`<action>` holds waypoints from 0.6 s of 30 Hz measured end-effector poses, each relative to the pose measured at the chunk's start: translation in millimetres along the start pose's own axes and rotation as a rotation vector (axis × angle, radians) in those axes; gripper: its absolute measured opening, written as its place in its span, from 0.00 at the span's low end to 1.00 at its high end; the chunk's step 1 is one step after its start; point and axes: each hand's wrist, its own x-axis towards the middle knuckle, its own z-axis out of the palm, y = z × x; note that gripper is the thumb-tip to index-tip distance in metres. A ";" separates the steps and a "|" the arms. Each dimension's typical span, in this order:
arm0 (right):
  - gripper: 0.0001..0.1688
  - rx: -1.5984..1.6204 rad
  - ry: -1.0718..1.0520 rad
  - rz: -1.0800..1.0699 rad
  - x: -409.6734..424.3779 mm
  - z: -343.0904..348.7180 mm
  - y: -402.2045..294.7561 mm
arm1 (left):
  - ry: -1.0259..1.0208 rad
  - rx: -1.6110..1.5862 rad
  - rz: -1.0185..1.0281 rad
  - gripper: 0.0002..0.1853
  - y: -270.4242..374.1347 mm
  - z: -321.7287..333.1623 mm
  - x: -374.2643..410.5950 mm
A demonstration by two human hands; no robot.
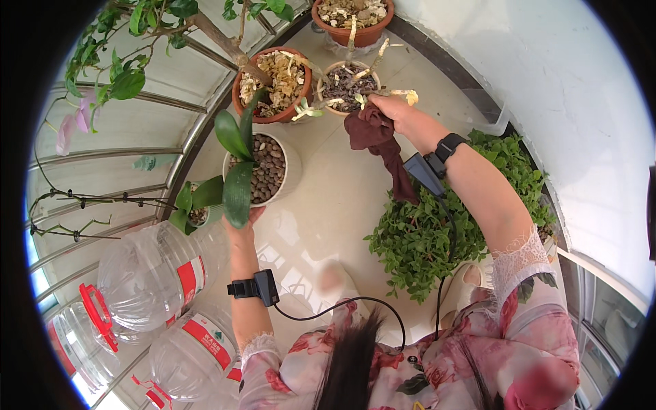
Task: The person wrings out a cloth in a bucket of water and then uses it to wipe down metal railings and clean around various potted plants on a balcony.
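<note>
My left hand [245, 219] is at the lower side of a white pot [291, 174] with brown pebbles and a broad-leaved orchid [238, 189]; the leaves and pot hide most of the fingers. In my right hand [390, 108] is a dark maroon cloth [370, 132], which hangs down over the floor. That hand is beside a pale round pot [380, 77] of bare, stubby succulent stems [376, 64], at a stem on its right side. Whether the fingers also grip the stem, I cannot tell.
Terracotta pots [234, 95] stand at the back, one with a leafy tree. Bushy green plants [425, 241] spread at the right, near the white wall [579, 102]. Large clear plastic bottles [148, 277] lie at the left by the metal railing [169, 151]. A smaller potted orchid [197, 205] stands there too.
</note>
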 end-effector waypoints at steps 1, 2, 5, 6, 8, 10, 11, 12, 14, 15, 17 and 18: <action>0.14 0.001 0.036 0.001 -2.5 0.3 -1.3 | 0.048 -0.016 0.005 0.18 3.7 1.6 10.7; 0.14 0.003 0.073 0.001 -6.0 -0.3 -2.1 | 0.093 -0.032 0.010 0.17 5.4 2.8 17.0; 0.13 0.066 -0.004 -0.013 -22.2 -8.9 -8.2 | 0.170 -0.072 0.045 0.13 9.7 16.3 36.6; 0.12 -0.036 -0.009 -0.051 -27.8 -15.8 -15.4 | 0.165 -0.098 0.050 0.12 14.6 29.1 39.2; 0.12 -0.300 -0.119 -0.210 -44.5 -5.7 -37.6 | 0.180 -0.125 0.060 0.15 18.8 18.6 55.0; 0.12 -0.567 -0.216 -0.342 -75.6 4.4 -64.9 | 0.184 -0.151 0.071 0.19 16.0 18.3 61.1; 0.12 -0.696 -0.279 -0.403 -90.3 14.6 -78.1 | 0.190 -0.159 0.093 0.22 18.4 20.2 59.9; 0.13 -0.830 -0.327 -0.463 -106.8 19.9 -94.0 | 0.184 -0.173 0.108 0.25 16.9 26.8 58.0; 0.13 -1.103 -0.349 -0.564 -132.0 35.9 -125.7 | 0.176 -0.250 0.052 0.31 5.8 36.6 47.3; 0.13 -0.643 -0.211 -0.295 -132.8 41.4 -133.1 | 0.164 -0.293 0.019 0.35 -3.2 48.1 42.1; 0.12 -0.015 -0.069 -0.173 -124.6 45.2 -148.7 | -0.160 -0.291 -0.230 0.41 1.0 86.1 14.6; 0.12 0.014 -0.052 -0.192 -117.1 44.3 -156.6 | -0.200 -0.250 -0.203 0.41 8.3 117.9 2.4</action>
